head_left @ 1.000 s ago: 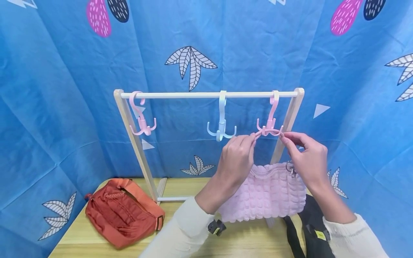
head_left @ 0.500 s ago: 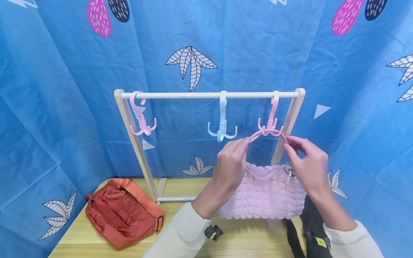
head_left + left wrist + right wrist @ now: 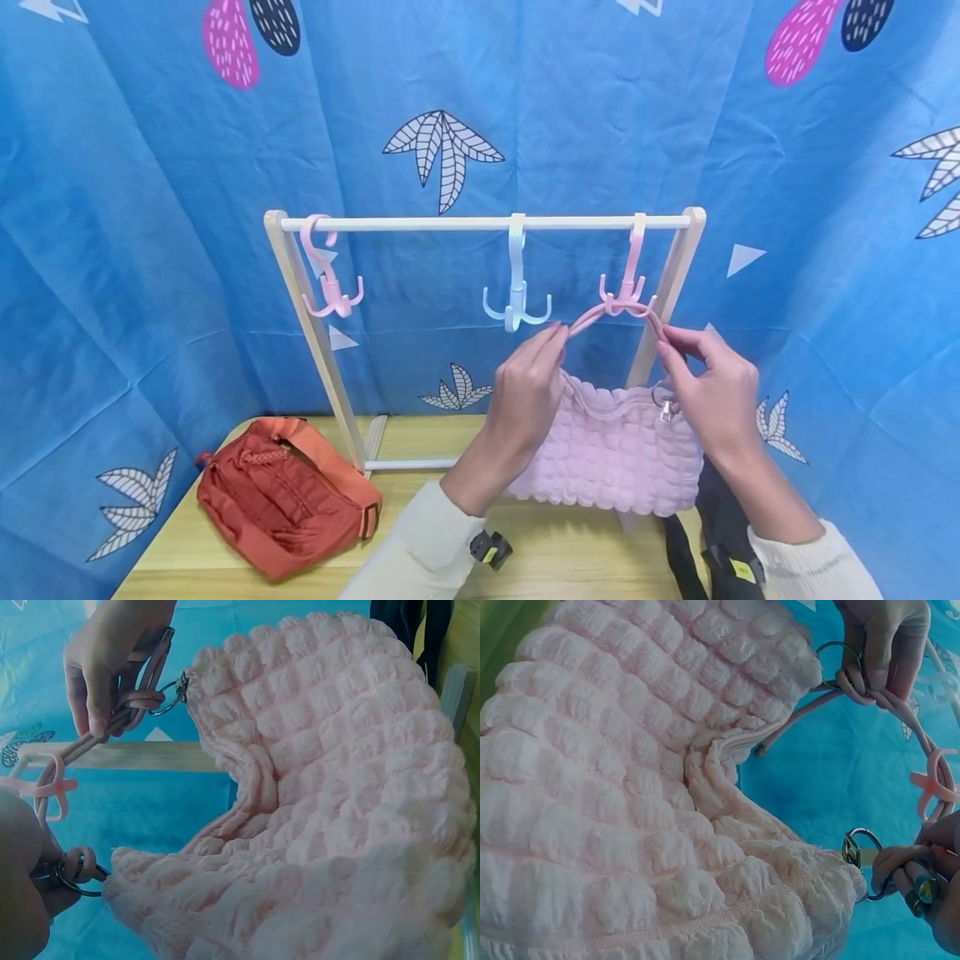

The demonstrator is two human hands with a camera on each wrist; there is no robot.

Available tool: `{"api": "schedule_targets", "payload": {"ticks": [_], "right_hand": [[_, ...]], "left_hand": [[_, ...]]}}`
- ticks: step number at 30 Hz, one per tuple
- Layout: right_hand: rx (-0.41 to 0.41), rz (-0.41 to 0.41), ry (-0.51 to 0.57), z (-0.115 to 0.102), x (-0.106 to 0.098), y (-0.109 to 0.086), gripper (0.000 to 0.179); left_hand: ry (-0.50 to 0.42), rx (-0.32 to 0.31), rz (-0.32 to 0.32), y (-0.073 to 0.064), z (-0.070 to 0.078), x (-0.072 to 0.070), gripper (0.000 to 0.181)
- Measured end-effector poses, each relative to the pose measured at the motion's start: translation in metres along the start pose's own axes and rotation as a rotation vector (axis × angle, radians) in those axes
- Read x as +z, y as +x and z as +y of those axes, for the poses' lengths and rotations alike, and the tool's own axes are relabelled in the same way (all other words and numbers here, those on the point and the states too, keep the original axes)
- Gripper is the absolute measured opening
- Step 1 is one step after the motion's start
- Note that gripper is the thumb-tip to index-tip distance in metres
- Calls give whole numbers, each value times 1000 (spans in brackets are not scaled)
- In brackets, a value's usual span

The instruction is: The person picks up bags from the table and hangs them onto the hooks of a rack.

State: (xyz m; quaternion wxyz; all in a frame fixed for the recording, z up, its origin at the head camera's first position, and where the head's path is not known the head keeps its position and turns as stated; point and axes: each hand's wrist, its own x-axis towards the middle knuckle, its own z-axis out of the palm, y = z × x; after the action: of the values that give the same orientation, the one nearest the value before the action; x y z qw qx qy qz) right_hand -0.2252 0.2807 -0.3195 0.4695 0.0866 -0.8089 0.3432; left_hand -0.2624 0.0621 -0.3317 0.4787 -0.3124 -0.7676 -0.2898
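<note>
A pale pink quilted handbag (image 3: 611, 454) hangs below the right-hand pink hook hanger (image 3: 626, 292). The middle of its thin pink handle (image 3: 590, 318) passes over the hanger's lower prongs. My left hand (image 3: 525, 392) pinches the handle's left part, close to a metal ring (image 3: 840, 656) in the right wrist view. On the other side, my right hand (image 3: 716, 387) pinches the right part between thumb and fingers. In the left wrist view, a knot (image 3: 142, 700) and another ring join that side to the bag. The bag sags open along its top edge.
A white rod (image 3: 420, 223) on a wooden frame also carries a light blue hanger (image 3: 516, 292) and another pink hanger (image 3: 332, 283). A rust-red bag (image 3: 288, 496) lies on the table (image 3: 435, 437) at left. Something black with a strap (image 3: 681, 558) lies at right.
Both hands have moved down along the handle, the left one also leftward, so the stretch of handle between them is longer. The bag has shifted slightly left.
</note>
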Motion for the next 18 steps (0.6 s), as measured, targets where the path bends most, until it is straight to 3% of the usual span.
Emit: {"api": "schedule_targets", "payload": {"ticks": [18], "right_hand": [[-144,13,-34,9,0,-14,42]], "left_hand": [[-26,-8,39,-12,-10,-1,25]]}}
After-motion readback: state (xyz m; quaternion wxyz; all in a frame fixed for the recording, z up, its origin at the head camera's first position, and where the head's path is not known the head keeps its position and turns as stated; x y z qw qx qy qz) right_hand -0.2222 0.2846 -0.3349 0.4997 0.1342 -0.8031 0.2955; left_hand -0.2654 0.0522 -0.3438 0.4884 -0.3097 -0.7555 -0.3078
